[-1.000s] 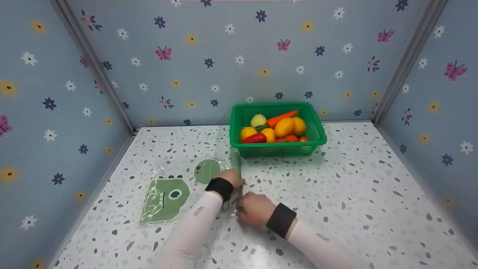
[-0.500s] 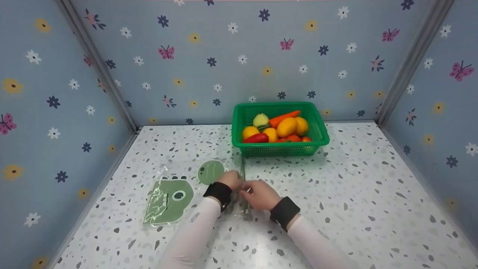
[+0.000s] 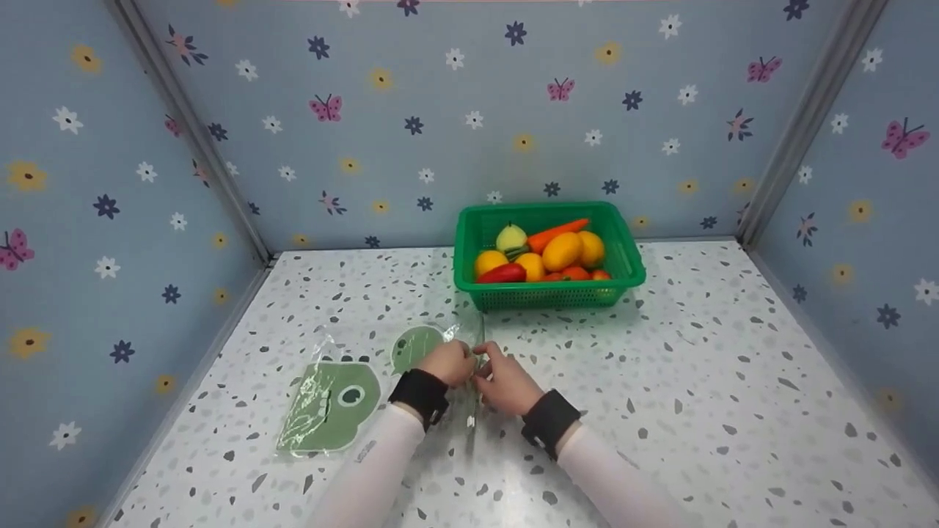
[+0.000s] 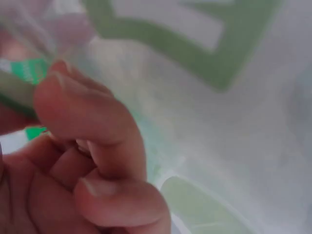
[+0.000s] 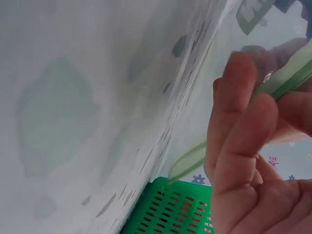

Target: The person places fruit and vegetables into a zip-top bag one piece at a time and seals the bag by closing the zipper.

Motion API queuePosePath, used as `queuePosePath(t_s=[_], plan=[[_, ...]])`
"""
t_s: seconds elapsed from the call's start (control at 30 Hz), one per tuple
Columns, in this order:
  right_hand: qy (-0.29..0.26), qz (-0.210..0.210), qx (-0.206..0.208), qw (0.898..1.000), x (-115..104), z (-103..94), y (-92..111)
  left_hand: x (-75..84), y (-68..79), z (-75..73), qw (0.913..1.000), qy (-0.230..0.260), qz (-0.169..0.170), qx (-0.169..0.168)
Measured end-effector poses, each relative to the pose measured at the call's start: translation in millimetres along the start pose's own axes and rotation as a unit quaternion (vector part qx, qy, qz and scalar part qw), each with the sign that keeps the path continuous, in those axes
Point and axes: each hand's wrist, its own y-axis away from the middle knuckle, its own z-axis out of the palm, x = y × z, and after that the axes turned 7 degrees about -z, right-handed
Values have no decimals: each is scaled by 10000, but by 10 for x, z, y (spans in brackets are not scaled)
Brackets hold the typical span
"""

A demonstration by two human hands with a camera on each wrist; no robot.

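While the green basket (image 3: 543, 298) is my fixed reference on the table (image 3: 660, 440), the head view gives the overall layout. The clear bag (image 3: 336, 418) with green dinosaur print lies in front of the basket and extends to its left. Compared with half a second ago, its printed end has slid slightly farther from the basket. The left hand (image 3: 449, 364) and the right hand (image 3: 511, 383) now almost meet at the bag's right-hand edge, in front of the basket's left corner. A second ago the right hand was farther from the basket, at the near part of that edge; it has since come up beside the left hand. The near end of the edge, flat half a second ago, now appears tilted up.

In the left wrist view, I note the left hand's fingers curled, with the green edge strip (image 4: 15, 92) reaching the fingertips: a pinch, as I read it. The thumb's contact is not clear.

In the right wrist view, the right hand has its fingers bent and appears to pinch the same strip, above the table and on the near side of the basket. I judge that the work has reached two-handed handling of the bag's edge.
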Motion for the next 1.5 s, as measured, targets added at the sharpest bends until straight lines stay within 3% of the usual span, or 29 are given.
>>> queuePosePath(t_s=[0.2,0.33,0.43,0.53,0.7,0.87,1.0,1.23,1.5], plan=[[67,-124,264,9996,24,-11,-3,83,153,-121,9986,-143,415,293],[138,-270,422,9987,41,-31,-3,148,273,-275,9937,-435,558,873],[169,-238,494,9983,40,-47,-9,213,378,-413,9851,-714,378,1518],[164,-52,470,9987,21,-72,-11,262,500,-535,9765,-892,187,1955],[110,114,413,9990,7,-122,-9,297,659,-705,9695,-899,0,2282],[46,181,552,9983,68,-138,-18,321,698,-832,9594,-742,-267,2707],[87,251,572,9980,117,-155,-29,340,659,-792,9528,-539,-375,2963],[80,243,553,9981,171,-202,-51,325,461,-505,9469,35,-269,3205],[53,-9,898,9959,211,-278,-53,294,300,-281,9225,464,209,3827]])
